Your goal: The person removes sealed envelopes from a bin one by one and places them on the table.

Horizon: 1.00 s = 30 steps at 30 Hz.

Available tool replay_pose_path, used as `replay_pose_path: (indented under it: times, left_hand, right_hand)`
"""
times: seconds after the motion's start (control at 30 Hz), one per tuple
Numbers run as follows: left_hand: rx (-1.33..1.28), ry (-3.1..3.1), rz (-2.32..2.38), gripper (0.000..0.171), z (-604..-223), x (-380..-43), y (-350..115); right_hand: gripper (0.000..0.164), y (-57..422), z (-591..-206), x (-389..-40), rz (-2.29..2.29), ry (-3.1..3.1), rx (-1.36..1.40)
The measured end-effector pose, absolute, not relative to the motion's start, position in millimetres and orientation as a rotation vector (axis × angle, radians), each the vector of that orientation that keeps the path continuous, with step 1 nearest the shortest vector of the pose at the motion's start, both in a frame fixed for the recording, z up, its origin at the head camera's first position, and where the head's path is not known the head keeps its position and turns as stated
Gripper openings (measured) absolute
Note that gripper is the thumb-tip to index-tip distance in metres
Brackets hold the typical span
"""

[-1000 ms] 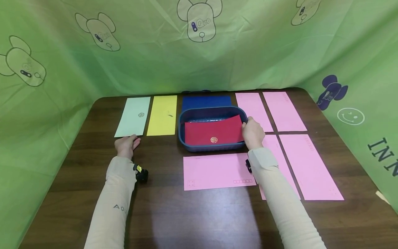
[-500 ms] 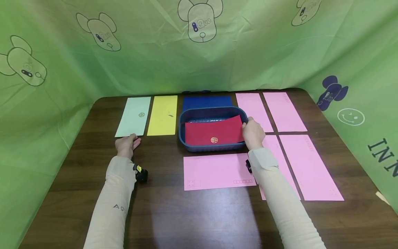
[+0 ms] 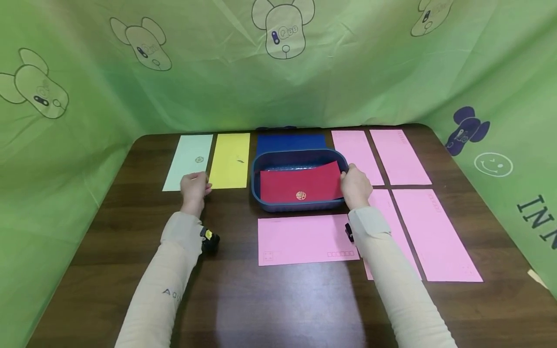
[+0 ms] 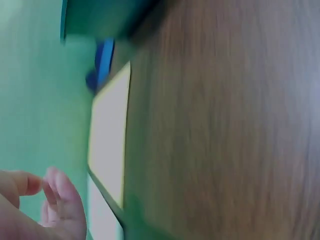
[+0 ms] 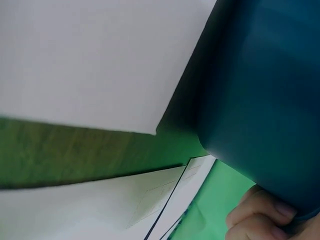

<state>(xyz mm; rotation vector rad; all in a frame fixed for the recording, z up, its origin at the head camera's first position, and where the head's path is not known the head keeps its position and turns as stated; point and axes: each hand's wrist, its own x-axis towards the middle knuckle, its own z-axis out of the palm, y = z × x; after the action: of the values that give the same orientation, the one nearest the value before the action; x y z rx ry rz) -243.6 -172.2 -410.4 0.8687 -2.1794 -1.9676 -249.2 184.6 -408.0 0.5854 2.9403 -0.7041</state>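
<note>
A blue tub [image 3: 300, 208] is in the middle of a brown tabletop [image 3: 243, 299], a red envelope [image 3: 300, 182] tilted inside it; the tub looks like smooth, stiff plastic — probably light, a little slippery, and best held by its rim or a short end. The right hand [image 3: 357, 187] grips it at the right end, fingers [image 5: 260, 205] curled over the edge; whether the tub rests or is slightly raised, I cannot tell.

To the far left lie a pale green envelope [image 3: 191, 153] and, just right of it, a yellow envelope [image 3: 229, 159]; both look like thin paper — likely very light, easily creased, awkward to lift from flat, and best pinched at a corner or near edge. The left hand [image 3: 194, 191] is by their near ends, over the pale green envelope's near right corner and beside the yellow one's near left corner; its fingers [image 4: 65, 200] are loosely bent, thumb close to them, with nothing visible between; in the wrist view they appear apart from the paper. A pink envelope [image 3: 306, 240] lies near the tub, on its near side.
</note>
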Motion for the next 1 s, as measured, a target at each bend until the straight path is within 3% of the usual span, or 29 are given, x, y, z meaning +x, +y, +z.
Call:
replay_pose_path:
  times: [0.5, 0.7, 1.0]
  left_hand:
    - [-0.227, -2.723, -0.975, 0.017, -402, -231, -71]
    - [-0.365, -2.86, -0.614, 0.022, -407, -230, -51]
    - [-0.339, -3.033, -0.403, 0.034, -414, -233, -35]
  right_hand:
    - [0.037, 186, -410, -250, -0.712, 2.947, 0.568]
    - [0.036, 186, -410, -249, -0.723, 2.952, 0.567]
    - [0.035, 186, -409, -249, -0.733, 2.955, 0.562]
